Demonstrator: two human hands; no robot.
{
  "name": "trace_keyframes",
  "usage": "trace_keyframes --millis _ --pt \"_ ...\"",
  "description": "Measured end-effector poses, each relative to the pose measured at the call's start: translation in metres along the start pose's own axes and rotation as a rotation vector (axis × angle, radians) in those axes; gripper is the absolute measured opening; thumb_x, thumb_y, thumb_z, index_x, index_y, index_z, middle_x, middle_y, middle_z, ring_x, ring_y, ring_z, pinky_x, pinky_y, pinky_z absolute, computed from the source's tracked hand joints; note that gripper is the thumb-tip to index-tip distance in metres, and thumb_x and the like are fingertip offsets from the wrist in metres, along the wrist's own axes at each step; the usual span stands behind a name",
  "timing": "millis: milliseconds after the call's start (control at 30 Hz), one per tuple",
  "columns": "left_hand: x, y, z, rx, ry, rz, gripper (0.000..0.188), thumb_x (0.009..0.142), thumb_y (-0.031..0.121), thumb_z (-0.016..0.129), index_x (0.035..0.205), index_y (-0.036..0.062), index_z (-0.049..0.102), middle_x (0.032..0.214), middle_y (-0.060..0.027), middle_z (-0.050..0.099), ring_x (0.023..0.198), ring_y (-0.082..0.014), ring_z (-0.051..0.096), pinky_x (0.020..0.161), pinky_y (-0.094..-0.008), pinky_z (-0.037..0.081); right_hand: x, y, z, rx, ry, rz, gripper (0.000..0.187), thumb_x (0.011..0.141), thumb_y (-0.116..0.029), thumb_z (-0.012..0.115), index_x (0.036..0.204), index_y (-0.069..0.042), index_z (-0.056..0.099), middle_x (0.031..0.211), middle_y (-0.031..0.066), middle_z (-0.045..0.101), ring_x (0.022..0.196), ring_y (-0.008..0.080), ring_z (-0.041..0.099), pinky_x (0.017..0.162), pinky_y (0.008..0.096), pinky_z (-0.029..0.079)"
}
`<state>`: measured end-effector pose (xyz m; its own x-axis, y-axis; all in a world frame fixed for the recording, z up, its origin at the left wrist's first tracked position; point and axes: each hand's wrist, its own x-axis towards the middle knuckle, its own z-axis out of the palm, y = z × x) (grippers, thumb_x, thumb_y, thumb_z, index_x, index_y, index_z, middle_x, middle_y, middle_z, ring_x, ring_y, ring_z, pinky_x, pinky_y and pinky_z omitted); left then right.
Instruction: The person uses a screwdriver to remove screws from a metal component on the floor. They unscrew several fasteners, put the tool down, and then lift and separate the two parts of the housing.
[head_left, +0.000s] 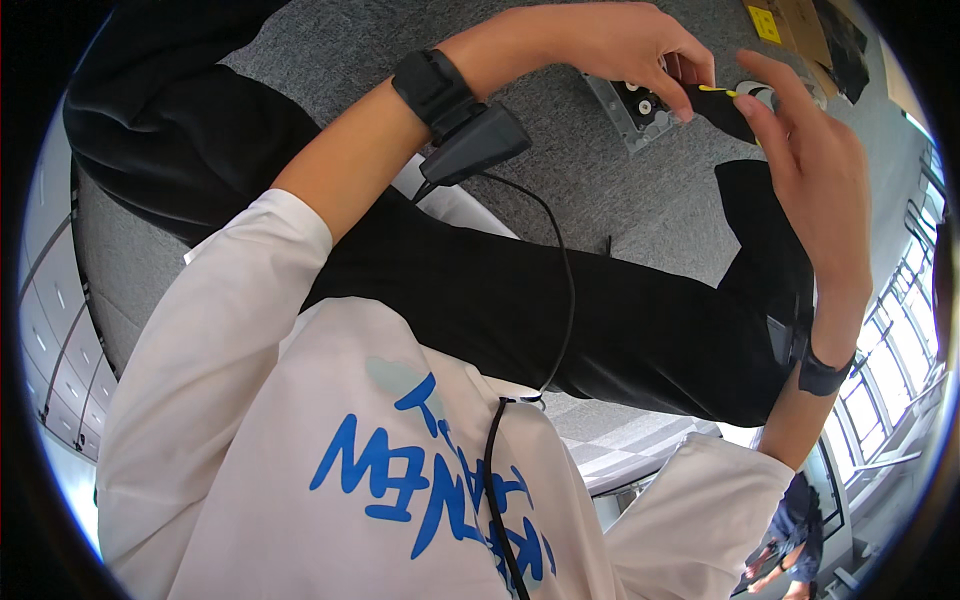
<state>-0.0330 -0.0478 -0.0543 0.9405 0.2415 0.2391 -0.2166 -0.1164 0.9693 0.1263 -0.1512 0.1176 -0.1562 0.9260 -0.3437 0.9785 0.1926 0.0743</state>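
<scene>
At the upper right, my left hand [640, 45] and my right hand [815, 160] face each other with bent fingers. Between their fingertips is a dark flat piece with thin yellow parts [718, 90], too small to identify. Both hands pinch at it, the left from the left side and the right from the right. Just below my left fingers, a clear plastic case [632, 122] with dark parts and small round white pieces rests on the grey carpet. A round whitish object [757, 92] shows partly behind my right fingers.
My black-trousered legs [600, 310] are folded on the carpet [350, 60]. A black device [475, 145] is strapped at my left wrist, its cable [565, 260] crossing my lap. Cardboard with a yellow label [765, 24] lies far right. Another person [795, 540] appears lower right.
</scene>
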Motion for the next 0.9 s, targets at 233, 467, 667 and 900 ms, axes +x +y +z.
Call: trace_keyframes --millis 233,467,667,900 --pt "0.002 -0.002 -0.007 -0.098 -0.054 -0.115 0.033 0.092 0.020 0.075 0.118 0.0004 0.069 0.094 -0.0097 0.074 0.084 -0.0159 0.067 0.076 -0.0339 0.053 -0.006 0.015 -0.004 0.032 0.206 -0.270 0.035 0.089 -0.027 0.078 0.118 -0.011 0.067 0.098 0.0106 0.070 0.076 0.0258 0.067 0.064 0.0323 0.052" --pt "-0.002 0.008 -0.007 -0.110 -0.024 -0.059 0.037 0.089 0.017 0.076 0.119 -0.0030 0.067 0.095 -0.0095 0.074 0.086 -0.0152 0.069 0.080 -0.0318 0.054 0.002 -0.006 -0.010 -0.200 -0.107 0.082 0.037 0.087 -0.034 0.078 0.111 -0.009 0.066 0.096 0.0097 0.066 0.078 0.0244 0.066 0.066 0.0326 0.052" --pt "-0.001 0.008 -0.010 -0.198 0.048 -0.041 0.034 0.088 0.012 0.075 0.117 -0.0028 0.065 0.096 -0.0089 0.074 0.087 -0.0146 0.068 0.081 -0.0310 0.055 -0.005 0.006 -0.005 -0.026 0.220 -0.344 0.031 0.092 -0.022 0.075 0.120 -0.012 0.065 0.107 0.0097 0.063 0.077 0.0228 0.063 0.063 0.0329 0.050" --pt "0.002 0.009 0.000 -0.132 -0.038 0.000 0.031 0.087 0.009 0.074 0.116 -0.0018 0.066 0.101 -0.0080 0.071 0.092 -0.0155 0.067 0.082 -0.0324 0.055 -0.005 -0.001 0.001 -0.049 0.106 -0.182 0.034 0.093 -0.018 0.074 0.126 -0.016 0.066 0.100 0.0077 0.067 0.071 0.0194 0.064 0.059 0.0272 0.047"
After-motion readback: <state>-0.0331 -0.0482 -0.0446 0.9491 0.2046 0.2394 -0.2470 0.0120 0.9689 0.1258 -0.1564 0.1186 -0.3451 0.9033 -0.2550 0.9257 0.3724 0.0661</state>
